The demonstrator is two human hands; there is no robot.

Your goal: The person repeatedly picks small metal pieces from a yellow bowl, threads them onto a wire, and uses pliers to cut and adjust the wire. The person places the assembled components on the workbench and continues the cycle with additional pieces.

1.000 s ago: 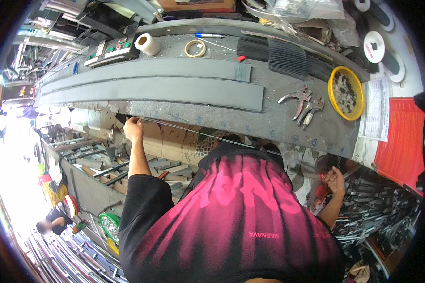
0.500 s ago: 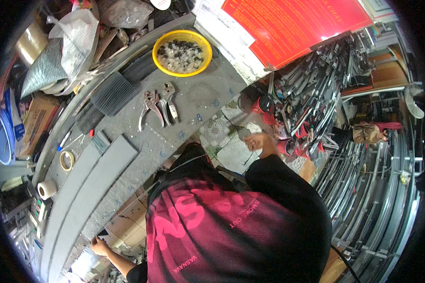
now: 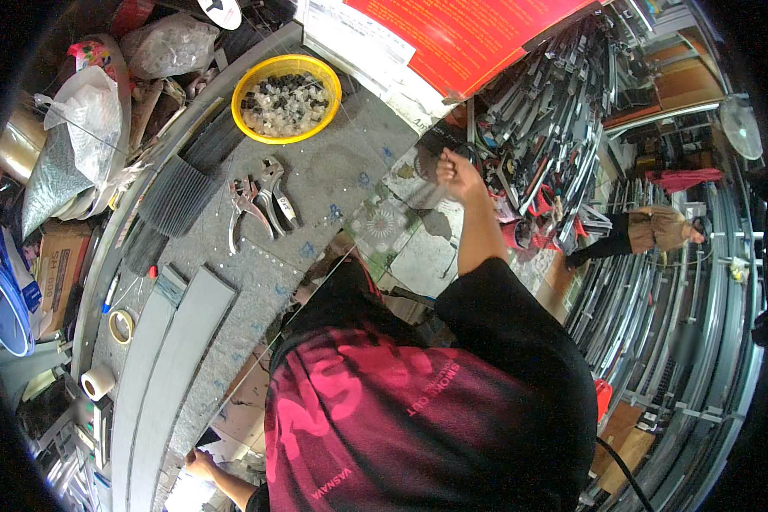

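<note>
Seemingly stretching a thin strip (image 3: 268, 347) near the surface (image 3: 350, 136)'s edge, left hand (image 3: 200, 465) and right hand (image 3: 461, 175) have curled fingers, grip unclear; next calls for tautness.

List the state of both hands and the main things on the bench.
Left hand: fingers curled, grip unclear
Right hand: fingers curled, grip unclear
Gray strips: lying flat, side by side
Yellow basket: upright, holding small pieces
Pliers: both lying down, handles spread
Tape ring: lying flat

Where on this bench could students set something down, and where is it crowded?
Free: the bare bench between the yellow basket, the pliers and its near edge; a smaller patch between pliers and grey strips. Crowded: along the back, plastic bags and a cardboard box.
</note>
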